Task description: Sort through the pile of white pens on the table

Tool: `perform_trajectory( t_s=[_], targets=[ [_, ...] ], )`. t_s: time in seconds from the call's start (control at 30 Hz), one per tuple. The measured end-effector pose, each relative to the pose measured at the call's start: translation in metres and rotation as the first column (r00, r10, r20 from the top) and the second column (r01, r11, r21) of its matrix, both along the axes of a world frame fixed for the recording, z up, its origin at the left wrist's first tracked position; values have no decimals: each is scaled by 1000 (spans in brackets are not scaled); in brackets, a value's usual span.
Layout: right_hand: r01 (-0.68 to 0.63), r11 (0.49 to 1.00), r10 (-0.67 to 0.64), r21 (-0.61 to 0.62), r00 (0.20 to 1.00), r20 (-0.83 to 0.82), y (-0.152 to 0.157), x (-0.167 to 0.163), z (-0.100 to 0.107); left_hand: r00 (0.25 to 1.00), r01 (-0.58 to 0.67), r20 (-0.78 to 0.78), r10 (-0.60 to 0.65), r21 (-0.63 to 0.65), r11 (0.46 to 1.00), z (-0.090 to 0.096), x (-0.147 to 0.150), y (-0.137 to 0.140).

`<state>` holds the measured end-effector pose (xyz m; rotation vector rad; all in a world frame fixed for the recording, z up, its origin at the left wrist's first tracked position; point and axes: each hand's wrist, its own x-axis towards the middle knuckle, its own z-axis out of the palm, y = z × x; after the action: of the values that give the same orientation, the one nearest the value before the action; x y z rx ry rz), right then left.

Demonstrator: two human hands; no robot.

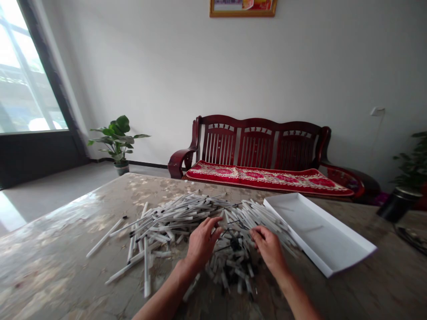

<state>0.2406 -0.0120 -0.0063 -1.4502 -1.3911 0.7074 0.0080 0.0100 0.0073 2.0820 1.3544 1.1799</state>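
Left hand (204, 240) is hovering, grip parted, beside slim white plastic tubes (176, 216) towards the surface's (83, 284) far edge; right hand's (267, 245) grip is showing unclearly, can't tell!

Holds the left hand (205, 238), half curled, beside a heap of white tubes (176, 213) on a patterned table (66, 253). Holds the right hand (267, 245), bent as if pinching, near a second heap of tubes (256, 214). Has short translucent pieces (224, 276) mixed with black bits (235, 242) between the forearms (171, 284), and a shallow white box (320, 226) to the right. Faces a red wooden bench (256, 144) and a potted plant (116, 133).
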Motion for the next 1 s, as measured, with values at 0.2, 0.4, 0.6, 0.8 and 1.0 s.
perform_trajectory(
  t_s=[0.2, 0.4, 0.6, 0.8, 1.0],
  targets=[
    [105, 993, -111, 57, 989, 101, 5, 8, -5, 848, 234, 522, -86, -225, 946, 4, 6, -5],
    [185, 956, -246, 227, 929, 277, 7, 17, -2, 569, 582, 799, -194, -225, 781, 5, 14, -6],
    [258, 903, -366, 345, 880, 301, 9, 27, -6, 856, 123, 517, 13, -228, 966, 2, -4, 12],
    [-69, 948, -160, 311, 743, 650, -4, 7, 0, 890, -284, -395, 230, -84, 955, 3, -26, 12],
    [-76, 976, -127, 204, 560, 819, -2, -5, 1, 731, -336, -659, 180, -118, 934, 4, -24, 9]
  ],
)
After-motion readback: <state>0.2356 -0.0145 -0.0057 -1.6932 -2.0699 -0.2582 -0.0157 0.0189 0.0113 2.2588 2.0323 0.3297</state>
